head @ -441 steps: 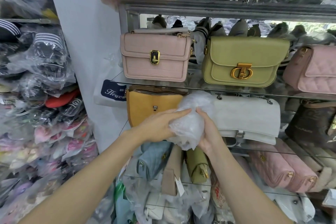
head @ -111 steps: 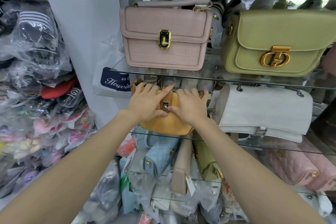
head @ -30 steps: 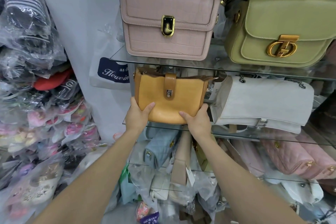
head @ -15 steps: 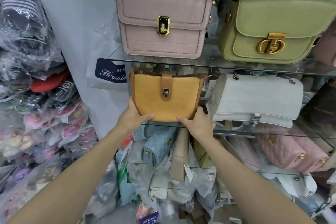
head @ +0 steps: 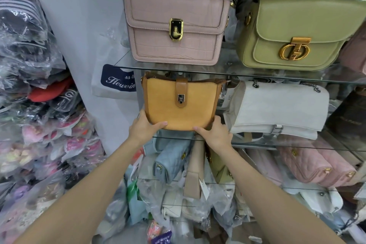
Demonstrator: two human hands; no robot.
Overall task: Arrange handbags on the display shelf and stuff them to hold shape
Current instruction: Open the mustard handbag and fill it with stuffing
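A mustard-yellow bucket bag (head: 178, 103) with a brown strap and silver clasp stands upright at the left end of the middle glass shelf (head: 257, 140). My left hand (head: 143, 128) grips its lower left corner, thumb across the front. My right hand (head: 214, 131) grips its lower right corner in the same way. A white chain-strap bag (head: 277, 109) sits just right of it. On the upper glass shelf (head: 227, 71) stand a pink croc-textured bag (head: 176, 27) and an olive-green bag (head: 297, 33) with a gold clasp.
Quilted pink bags (head: 316, 164) lie on the lower shelf at right. A light-blue bag (head: 170, 160), a beige bag (head: 195, 172) and plastic-wrapped bags crowd below. Stacks of bagged shoes (head: 39, 105) fill the left side. A white pillar (head: 79, 25) borders the shelves.
Earlier I held a plastic stuffing wad, then pressed the yellow bag's clasp. Over the last second both hands stay on the bag's bottom corners; the bag sits slightly further back.
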